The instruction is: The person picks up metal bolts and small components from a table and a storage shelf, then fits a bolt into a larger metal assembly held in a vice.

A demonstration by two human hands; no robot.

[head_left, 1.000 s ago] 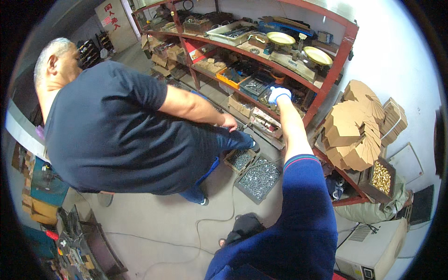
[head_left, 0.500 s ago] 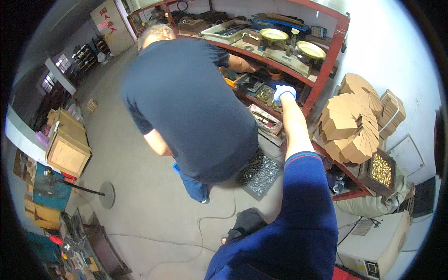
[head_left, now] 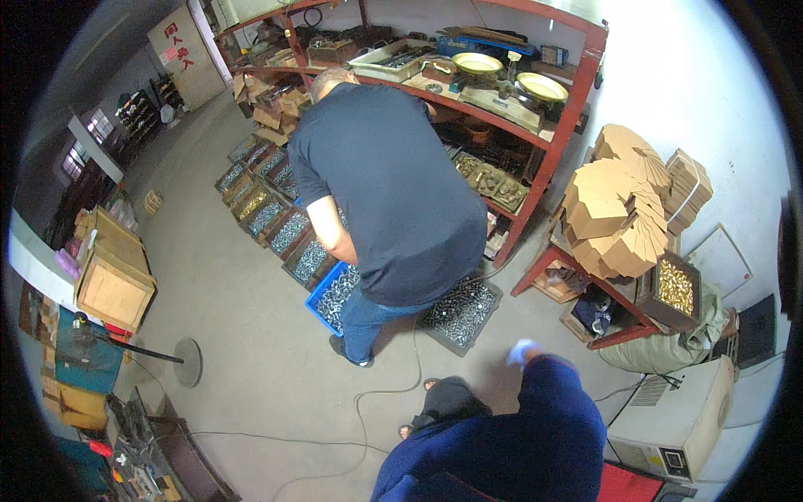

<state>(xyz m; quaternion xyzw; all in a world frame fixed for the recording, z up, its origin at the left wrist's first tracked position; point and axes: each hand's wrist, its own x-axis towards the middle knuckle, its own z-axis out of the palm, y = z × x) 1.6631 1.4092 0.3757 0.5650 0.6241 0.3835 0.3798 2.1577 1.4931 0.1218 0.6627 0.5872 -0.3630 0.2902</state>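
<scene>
Dark tray (head_left: 482, 324) points its long axis upper-right, near the right hand (head_left: 523, 352), whose blurred fingers' state I cannot tell.

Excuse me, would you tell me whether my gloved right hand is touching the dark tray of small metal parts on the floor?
Apart: the head view shows a strip of floor between the gloved right hand and the dark tray.

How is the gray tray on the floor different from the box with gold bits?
The gray tray holds silvery pieces; the brown box holds gold-coloured pieces. The tray lies on the floor, while the box sits raised at the end of the red stand. Both are open-topped and hold many small pieces.
</scene>
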